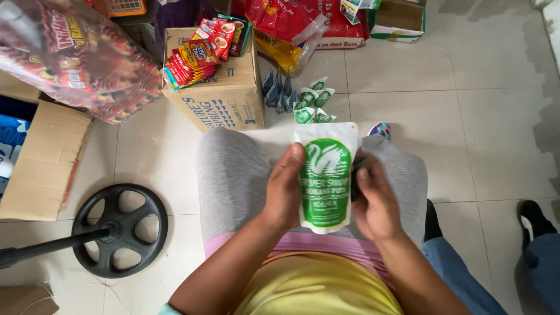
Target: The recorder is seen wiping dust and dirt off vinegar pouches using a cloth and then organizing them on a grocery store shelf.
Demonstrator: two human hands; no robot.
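A white pouch with a green label (pixel 324 175) is held upright over my lap, above my grey-clad knees. My left hand (pixel 284 189) grips its left edge, thumb on the front. My right hand (pixel 374 201) closes on its right edge and also seems to hold a small dark object against the pouch; I cannot tell what it is.
Several small green and dark sachets (pixel 303 100) lie on the tiled floor ahead. A cardboard box (pixel 219 99) topped with red snack packets (pixel 201 52) stands left of them. A black round fan base (pixel 119 228) sits at left. Another person's legs (pixel 534 239) are at right.
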